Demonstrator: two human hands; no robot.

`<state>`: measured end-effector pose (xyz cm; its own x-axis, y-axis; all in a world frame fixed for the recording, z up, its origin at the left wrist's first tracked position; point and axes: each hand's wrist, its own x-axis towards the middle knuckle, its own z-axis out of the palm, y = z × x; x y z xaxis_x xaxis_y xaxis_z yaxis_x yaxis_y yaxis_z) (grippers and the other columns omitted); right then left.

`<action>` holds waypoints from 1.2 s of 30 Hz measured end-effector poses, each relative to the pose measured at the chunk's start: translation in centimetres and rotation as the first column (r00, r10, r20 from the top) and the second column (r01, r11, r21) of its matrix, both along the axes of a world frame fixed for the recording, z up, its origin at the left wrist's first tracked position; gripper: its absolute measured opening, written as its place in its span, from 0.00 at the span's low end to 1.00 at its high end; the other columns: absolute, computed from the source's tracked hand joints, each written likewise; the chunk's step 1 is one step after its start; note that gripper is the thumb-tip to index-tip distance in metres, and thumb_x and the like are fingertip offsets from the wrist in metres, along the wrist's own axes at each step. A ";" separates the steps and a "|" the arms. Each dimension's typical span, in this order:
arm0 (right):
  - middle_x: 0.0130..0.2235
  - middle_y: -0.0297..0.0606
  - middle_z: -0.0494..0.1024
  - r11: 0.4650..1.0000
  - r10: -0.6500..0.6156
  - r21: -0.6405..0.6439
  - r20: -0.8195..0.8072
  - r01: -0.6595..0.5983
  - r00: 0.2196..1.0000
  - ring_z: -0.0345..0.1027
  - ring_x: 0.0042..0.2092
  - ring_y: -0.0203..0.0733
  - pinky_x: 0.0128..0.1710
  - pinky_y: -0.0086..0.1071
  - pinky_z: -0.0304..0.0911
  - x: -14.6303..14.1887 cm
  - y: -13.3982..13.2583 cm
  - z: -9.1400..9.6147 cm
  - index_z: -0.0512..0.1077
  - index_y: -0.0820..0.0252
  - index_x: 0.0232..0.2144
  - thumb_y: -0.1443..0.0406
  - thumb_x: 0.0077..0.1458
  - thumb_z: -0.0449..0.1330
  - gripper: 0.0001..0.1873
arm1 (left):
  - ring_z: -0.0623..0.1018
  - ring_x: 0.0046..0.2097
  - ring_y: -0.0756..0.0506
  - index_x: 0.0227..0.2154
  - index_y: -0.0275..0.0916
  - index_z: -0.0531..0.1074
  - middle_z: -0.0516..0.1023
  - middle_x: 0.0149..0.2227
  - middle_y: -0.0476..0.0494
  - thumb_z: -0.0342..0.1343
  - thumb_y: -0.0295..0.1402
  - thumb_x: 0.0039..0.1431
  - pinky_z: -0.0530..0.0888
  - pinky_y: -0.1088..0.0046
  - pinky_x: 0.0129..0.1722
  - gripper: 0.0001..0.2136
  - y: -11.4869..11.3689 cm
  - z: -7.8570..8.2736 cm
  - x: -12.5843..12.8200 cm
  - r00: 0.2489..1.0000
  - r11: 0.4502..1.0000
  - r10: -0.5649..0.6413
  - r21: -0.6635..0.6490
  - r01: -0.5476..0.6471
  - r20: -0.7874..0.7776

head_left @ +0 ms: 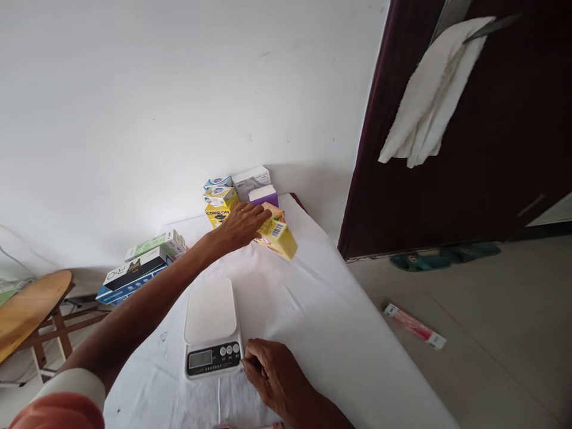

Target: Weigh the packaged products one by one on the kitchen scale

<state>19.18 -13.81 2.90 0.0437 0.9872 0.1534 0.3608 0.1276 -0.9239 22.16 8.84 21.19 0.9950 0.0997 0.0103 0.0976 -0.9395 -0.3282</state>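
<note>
My left hand (pixel 245 225) reaches across to the far end of the table, its fingers closed on a yellow box (pixel 279 238) with a barcode. The box is tilted, and my hand hides part of it. An orange box (pixel 276 210) shows just behind. My right hand (pixel 279 378) rests in a loose fist beside the lower right corner of a white kitchen scale (pixel 212 316), and nothing shows in it. The scale's platform bears nothing, and its display looks blank.
Against the wall stand a purple box (pixel 263 195), a white box (pixel 251 179) and a yellow "COME ON" box (pixel 217 215) with smaller boxes on top. More boxes (pixel 138 268) are stacked at the left edge. A pink carton (pixel 414 326) lies on the floor.
</note>
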 end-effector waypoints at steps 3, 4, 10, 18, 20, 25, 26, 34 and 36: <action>0.24 0.27 0.60 1.000 0.003 0.018 0.023 -0.003 1.000 0.54 0.25 0.33 0.27 0.28 0.48 -0.1 0.1 -0.1 0.55 0.55 0.24 0.67 0.57 0.54 0.12 | 0.72 0.51 0.37 0.55 0.35 0.66 0.74 0.50 0.36 0.55 0.35 0.70 0.66 0.61 0.51 0.15 -2.4 3.2 -2.9 0.998 0.998 -0.017 -0.057 0.020 0.056; 0.23 0.27 0.60 1.000 0.000 0.023 0.035 -0.001 0.999 0.53 0.25 0.33 0.27 0.28 0.47 -0.2 0.1 -0.2 0.54 0.54 0.24 0.66 0.58 0.53 0.13 | 0.72 0.51 0.38 0.56 0.36 0.65 0.73 0.50 0.37 0.54 0.36 0.71 0.66 0.61 0.51 0.16 -3.1 4.2 -4.3 0.997 0.995 -0.024 -0.092 0.030 0.073; 0.24 0.28 0.60 0.999 0.014 0.050 0.106 -0.019 0.994 0.53 0.25 0.35 0.27 0.29 0.48 -0.2 0.3 -0.7 0.53 0.54 0.24 0.63 0.60 0.50 0.13 | 0.72 0.50 0.39 0.60 0.39 0.63 0.72 0.50 0.38 0.52 0.42 0.72 0.70 0.60 0.50 0.20 -5.5 6.4 -13.5 0.986 0.968 0.080 -0.247 -0.043 0.143; 0.24 0.29 0.63 0.999 0.029 0.040 0.143 -0.035 0.989 0.56 0.26 0.36 0.29 0.30 0.50 -0.2 0.3 -0.5 0.54 0.54 0.25 0.59 0.64 0.49 0.15 | 0.73 0.48 0.39 0.58 0.40 0.65 0.72 0.47 0.39 0.50 0.44 0.73 0.72 0.59 0.47 0.19 -5.0 1.2 -20.0 0.971 0.914 0.230 -0.356 -0.193 0.064; 0.24 0.29 0.63 0.998 0.035 0.042 0.143 -0.041 0.989 0.56 0.26 0.36 0.29 0.30 0.50 -0.2 0.3 -0.5 0.54 0.53 0.25 0.59 0.65 0.48 0.15 | 0.73 0.48 0.39 0.58 0.38 0.65 0.72 0.48 0.37 0.50 0.44 0.72 0.72 0.59 0.49 0.19 -4.9 0.3 -20.3 0.967 0.910 0.248 -0.358 -0.211 0.059; 0.24 0.29 0.63 0.998 0.040 0.039 0.142 -0.046 0.989 0.57 0.26 0.37 0.29 0.31 0.51 -0.2 0.2 -0.4 0.54 0.53 0.25 0.58 0.66 0.48 0.16 | 0.73 0.50 0.38 0.59 0.39 0.64 0.72 0.49 0.37 0.52 0.43 0.72 0.71 0.59 0.51 0.19 -5.0 -0.6 -20.3 0.961 0.894 0.272 -0.383 -0.233 0.051; 0.24 0.29 0.63 0.998 0.042 0.034 0.142 -0.047 0.989 0.57 0.27 0.37 0.30 0.31 0.51 -0.2 0.1 -0.3 0.54 0.53 0.25 0.58 0.66 0.48 0.16 | 0.73 0.50 0.38 0.60 0.40 0.63 0.72 0.49 0.37 0.53 0.42 0.71 0.71 0.59 0.51 0.20 -5.0 -0.8 -20.3 0.959 0.888 0.281 -0.390 -0.244 0.040; 0.24 0.29 0.63 0.999 0.043 0.007 0.148 -0.045 0.988 0.57 0.26 0.37 0.29 0.31 0.52 -0.2 0.0 -0.6 0.55 0.53 0.25 0.57 0.65 0.49 0.17 | 0.75 0.48 0.39 0.55 0.39 0.67 0.74 0.47 0.39 0.57 0.41 0.68 0.73 0.61 0.46 0.18 -5.3 -1.1 -23.8 0.882 0.818 0.452 -0.456 -0.350 0.134; 0.24 0.29 0.63 0.999 0.041 0.006 0.149 -0.043 0.988 0.57 0.26 0.37 0.29 0.31 0.52 -0.3 0.0 -0.7 0.55 0.53 0.25 0.57 0.65 0.50 0.17 | 0.76 0.47 0.40 0.56 0.40 0.67 0.75 0.48 0.40 0.57 0.43 0.68 0.73 0.63 0.46 0.19 -5.4 -0.4 -26.5 0.820 0.788 0.535 -0.469 -0.398 0.204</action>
<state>18.92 -13.82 2.21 -0.0217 0.9862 0.1639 0.4886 0.1535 -0.8589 -4.37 3.43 20.80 0.7715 0.6145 0.1648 0.5893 -0.7879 0.1788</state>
